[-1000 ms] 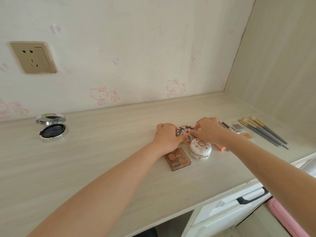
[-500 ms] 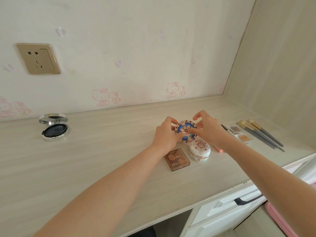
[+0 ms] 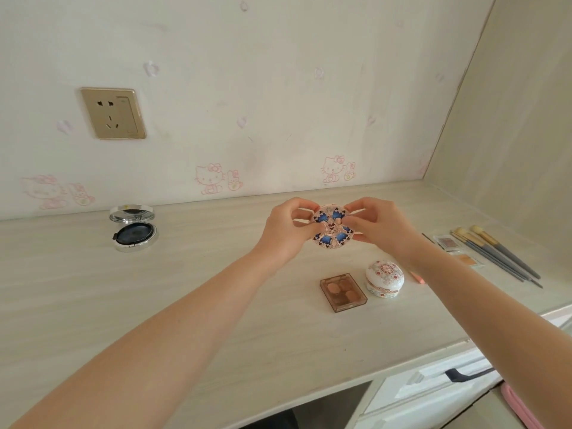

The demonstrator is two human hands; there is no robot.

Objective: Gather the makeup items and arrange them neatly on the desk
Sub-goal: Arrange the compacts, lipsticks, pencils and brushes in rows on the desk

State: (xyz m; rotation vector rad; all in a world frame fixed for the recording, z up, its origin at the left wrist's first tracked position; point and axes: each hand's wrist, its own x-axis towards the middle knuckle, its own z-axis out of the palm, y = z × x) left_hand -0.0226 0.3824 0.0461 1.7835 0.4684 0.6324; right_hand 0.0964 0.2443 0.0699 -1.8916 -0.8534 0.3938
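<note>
A round compact with a blue and rose-gold pattern [image 3: 331, 231] is held up above the desk [image 3: 154, 305], its lid facing me. My left hand [image 3: 286, 233] grips its left edge and my right hand [image 3: 382, 229] pinches its right edge. Below them on the desk lie a brown eyeshadow palette [image 3: 343, 291] and a white flowered round case [image 3: 384, 277]. An open silver compact with a dark cushion [image 3: 133, 229] sits far left. Several grey-handled brushes [image 3: 498, 255] and two small clear eyeshadow pans [image 3: 448, 242] lie at the right.
A pink stick [image 3: 418, 277] shows partly behind my right forearm. A gold wall socket [image 3: 113, 113] is on the back wall. A side panel closes the desk at the right. White drawers with a dark handle [image 3: 464, 373] sit under the front edge.
Both hands lifted the patterned compact off the desk and raised it, turning its lid toward me. The other items stayed where they were.
</note>
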